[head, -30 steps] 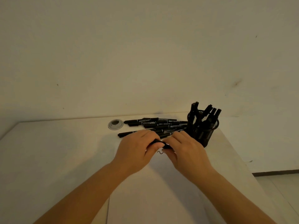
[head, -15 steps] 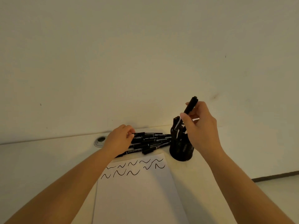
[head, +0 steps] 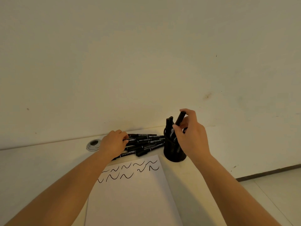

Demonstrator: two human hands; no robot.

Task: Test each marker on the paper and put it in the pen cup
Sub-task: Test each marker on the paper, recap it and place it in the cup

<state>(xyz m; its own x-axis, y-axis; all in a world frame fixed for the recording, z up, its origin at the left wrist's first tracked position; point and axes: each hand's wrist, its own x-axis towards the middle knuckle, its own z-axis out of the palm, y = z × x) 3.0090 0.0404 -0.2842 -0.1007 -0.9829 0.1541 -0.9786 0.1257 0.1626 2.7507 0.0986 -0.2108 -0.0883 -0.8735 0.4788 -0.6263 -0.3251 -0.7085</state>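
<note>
A black capped marker [head: 180, 118] is pinched between the thumb and fingers of a person's right hand [head: 191, 136], tilted with its top end leaning right, its lower end dipping into the black mesh pen cup [head: 174, 150] that stands on the pale tabletop [head: 40, 163] just right of the paper. Several more black markers [head: 169, 122] stand upright in the cup, their caps rising above the rim at its far left side.

To the left of the cup lies a loose heap of black markers [head: 145, 142], most pointing left to right, touching one another and reaching the cup's wall. White lettering runs along their barrels; the word "MARKER" can be made out on a few, with a shorter word before it that is too small to read surely. The person's left hand [head: 114, 143] rests on the left end of this heap, fingers curled down over the markers, though whether it grips one cannot be told.

Nearer the camera, a white sheet of paper [head: 130, 198] lies flat, its far edge just short of the heap. Two rows of short black wavy test strokes [head: 127, 171] cross its far end, some partly covered by the left forearm.

A round grey cable grommet [head: 93, 144] sits in the tabletop, left of the left hand, near the plain cream wall [head: 146, 54]. At far right, a strip of pale tiled floor [head: 276, 185] shows beyond the table's edge.
</note>
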